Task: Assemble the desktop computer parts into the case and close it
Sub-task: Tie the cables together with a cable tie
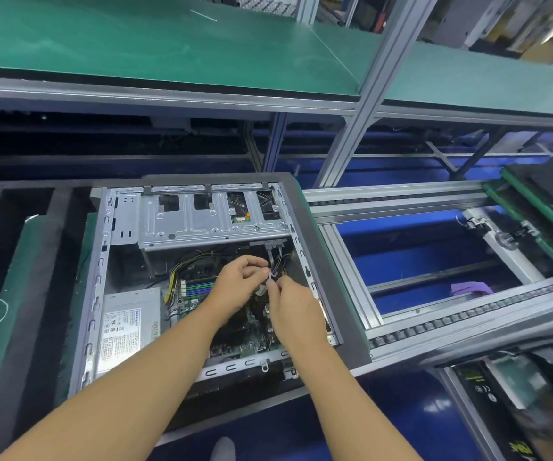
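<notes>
Case lies open on its side, power supply at its left. Left hand and right hand, fingers curled, both pinch a small white connector among the wires. It likely needs squaring up, then a gentle press. Metal case wall crowds the right; free room is upward.

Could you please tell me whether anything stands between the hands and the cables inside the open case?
Nothing visible does. The left hand and right hand both pinch a small white piece at the cables, below the drive cage.
</notes>
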Demonstrator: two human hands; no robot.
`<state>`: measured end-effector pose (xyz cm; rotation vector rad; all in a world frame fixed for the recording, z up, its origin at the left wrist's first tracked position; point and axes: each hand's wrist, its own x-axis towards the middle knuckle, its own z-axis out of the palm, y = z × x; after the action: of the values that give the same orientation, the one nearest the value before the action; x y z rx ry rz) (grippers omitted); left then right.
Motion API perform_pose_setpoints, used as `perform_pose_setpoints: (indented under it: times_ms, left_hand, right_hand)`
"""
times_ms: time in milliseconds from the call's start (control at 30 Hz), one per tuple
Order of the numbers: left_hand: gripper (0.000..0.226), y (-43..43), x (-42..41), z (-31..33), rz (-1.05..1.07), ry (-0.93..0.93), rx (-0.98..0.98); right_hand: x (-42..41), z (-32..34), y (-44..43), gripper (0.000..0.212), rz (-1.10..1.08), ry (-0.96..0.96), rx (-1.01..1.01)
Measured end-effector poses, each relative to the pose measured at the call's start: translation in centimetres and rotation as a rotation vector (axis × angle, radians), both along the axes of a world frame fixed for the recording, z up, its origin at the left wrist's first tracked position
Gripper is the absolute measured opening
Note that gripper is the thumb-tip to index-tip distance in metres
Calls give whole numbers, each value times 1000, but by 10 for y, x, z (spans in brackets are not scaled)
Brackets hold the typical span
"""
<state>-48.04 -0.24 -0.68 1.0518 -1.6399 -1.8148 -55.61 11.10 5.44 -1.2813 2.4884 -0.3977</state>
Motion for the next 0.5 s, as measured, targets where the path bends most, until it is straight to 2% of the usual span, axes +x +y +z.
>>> perform_pose_setpoints:
  times_ms: [167,300,433,500]
  left_hand:
    - [23,-2,-3,-1,15,76,100]
    - [30,1,-9,0,18,63,106]
    - [30,5,-12,-1,53,43,11]
    - [29,7,-14,-1,62,21,-40]
  right_hand:
    - [-8,-3,-7,4,45,31,191]
    - [-5,-9,-11,31,66,221,267]
    - [-3,-8,-24,31,30,227,318]
    - [2,-1,-27,39,-24,223,296]
